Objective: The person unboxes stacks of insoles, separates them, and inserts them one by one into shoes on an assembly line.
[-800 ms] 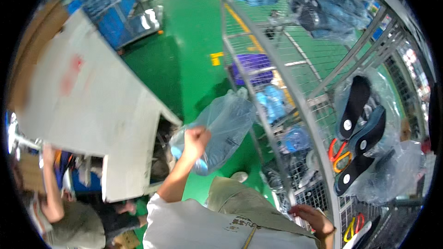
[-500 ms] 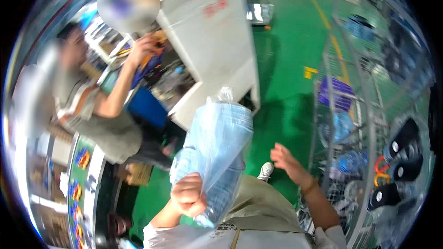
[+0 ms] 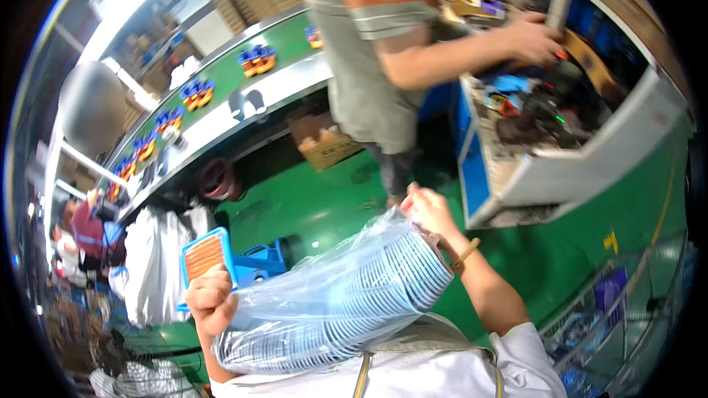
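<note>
A clear plastic bag (image 3: 317,280) filled with a row of thin, light-blue stacked pieces lies slantwise across my front, close to my body. The kind of piece inside cannot be made out through the film. My left hand (image 3: 212,300) is closed in a fist on the bag's left end. At the upper right end, my right hand (image 3: 431,215) has its fingers drawn together on the film, partly hidden behind the bag.
A person in a striped shirt (image 3: 380,51) reaches into a white-sided bench (image 3: 590,184) ahead. Colourful sandals (image 3: 257,60) line a green conveyor. A cardboard box (image 3: 324,149), blue crate (image 3: 262,259) and dark red bin (image 3: 220,179) sit below. A wire rack (image 3: 616,309) stands right.
My view has swung left toward the conveyor. The bag has turned from upright to lying across me. My right hand, formerly apart with spread fingers, has come onto its far end.
</note>
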Demonstrator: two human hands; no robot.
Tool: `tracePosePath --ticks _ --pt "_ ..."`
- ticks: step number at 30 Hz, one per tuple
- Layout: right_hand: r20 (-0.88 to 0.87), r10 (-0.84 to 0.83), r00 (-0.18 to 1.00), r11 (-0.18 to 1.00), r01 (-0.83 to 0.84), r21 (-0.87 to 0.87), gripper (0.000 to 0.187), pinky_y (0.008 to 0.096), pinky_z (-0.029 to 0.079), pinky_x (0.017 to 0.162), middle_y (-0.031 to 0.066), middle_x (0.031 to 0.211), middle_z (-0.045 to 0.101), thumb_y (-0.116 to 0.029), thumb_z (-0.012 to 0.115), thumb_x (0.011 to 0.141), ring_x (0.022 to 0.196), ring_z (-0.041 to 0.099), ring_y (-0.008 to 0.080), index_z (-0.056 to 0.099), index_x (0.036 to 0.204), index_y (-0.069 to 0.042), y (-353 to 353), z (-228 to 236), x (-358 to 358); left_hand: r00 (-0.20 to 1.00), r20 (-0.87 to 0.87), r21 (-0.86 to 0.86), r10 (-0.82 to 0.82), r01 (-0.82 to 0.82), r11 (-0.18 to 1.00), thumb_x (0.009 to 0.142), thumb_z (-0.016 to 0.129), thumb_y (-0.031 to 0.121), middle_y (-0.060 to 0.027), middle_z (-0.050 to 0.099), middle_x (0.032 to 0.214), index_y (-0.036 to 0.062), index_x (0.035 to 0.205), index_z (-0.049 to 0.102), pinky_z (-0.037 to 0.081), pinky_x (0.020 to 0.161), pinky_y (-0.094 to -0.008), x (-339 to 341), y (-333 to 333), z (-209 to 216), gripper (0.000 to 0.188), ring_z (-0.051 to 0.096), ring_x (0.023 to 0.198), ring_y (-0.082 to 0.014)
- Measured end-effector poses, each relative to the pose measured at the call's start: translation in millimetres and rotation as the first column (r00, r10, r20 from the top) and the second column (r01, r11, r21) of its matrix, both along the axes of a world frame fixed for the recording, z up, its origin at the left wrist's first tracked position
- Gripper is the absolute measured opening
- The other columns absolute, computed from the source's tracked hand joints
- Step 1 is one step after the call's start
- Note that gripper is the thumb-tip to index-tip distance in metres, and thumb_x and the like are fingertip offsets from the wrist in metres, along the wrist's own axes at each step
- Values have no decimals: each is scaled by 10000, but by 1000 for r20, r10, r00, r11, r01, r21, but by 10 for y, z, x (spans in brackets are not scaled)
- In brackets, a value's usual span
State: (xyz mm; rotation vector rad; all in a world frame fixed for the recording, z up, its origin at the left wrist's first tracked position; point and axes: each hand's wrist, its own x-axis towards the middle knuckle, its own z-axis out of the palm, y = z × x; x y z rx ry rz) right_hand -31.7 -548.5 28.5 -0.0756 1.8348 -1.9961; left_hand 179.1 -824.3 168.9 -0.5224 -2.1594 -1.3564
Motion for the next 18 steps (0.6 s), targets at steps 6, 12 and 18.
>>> tracePosePath --ticks 6,12,18 --pt "-29 52 998 899 -59 -434 388 205 309 417 -13 549 396 -385 422 926 438 356 59 441 686 -81 -1548 939 -440 661 118 -450 741 -630 633 745 642 57 -57 324 457 38 481 336 212 445 -322 363 -1275 -730 405 280 412 -183" --pt "-157 314 937 797 -349 -493 400 209 285 401 -21 530 342 -393 420 926 422 311 58 412 675 -83 -3008 1395 -641 293 462 336 837 -931 141 868 574 267 75 390 513 77 483 431 195 419 -244 -113 -2314 -1481 453 295 470 -27" --pt "-346 513 785 708 -615 -346 420 210 264 405 -50 506 305 -390 441 920 420 282 49 442 658 -62 -4376 1371 -1038 238 587 357 774 -934 16 859 585 289 82 355 491 98 473 428 201 427 -219 -479 -3330 -2045 458 286 473 -19"
